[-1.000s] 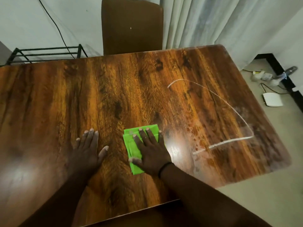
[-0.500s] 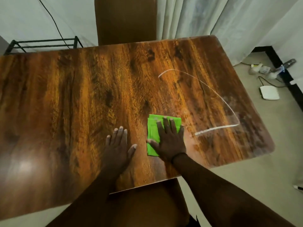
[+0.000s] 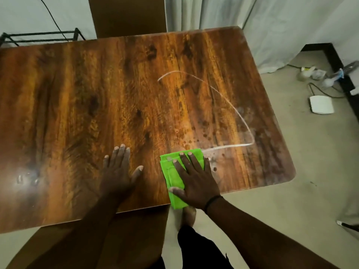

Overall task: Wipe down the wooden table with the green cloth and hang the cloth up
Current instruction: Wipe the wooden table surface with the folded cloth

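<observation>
A folded bright green cloth (image 3: 172, 171) lies flat near the front edge of the wooden table (image 3: 97, 94), its near end hanging slightly over the edge. My right hand (image 3: 194, 179) presses flat on the cloth with fingers spread. My left hand (image 3: 118, 171) rests flat on the bare wood just to the cloth's left, holding nothing. A white curved wet streak (image 3: 229, 111) and scattered droplets mark the table to the right of and beyond the cloth.
A brown chair (image 3: 128, 14) stands at the table's far side, another chair seat (image 3: 87, 239) below the near edge. A black metal rack (image 3: 40, 36) sits far left. White curtains (image 3: 252, 20) hang behind. A white box (image 3: 321, 104), cables and small items lie on the floor at right.
My right hand has slid the cloth rightward and toward the front edge, close to the white streak's end. My left hand followed to the right, staying flat on the wood.
</observation>
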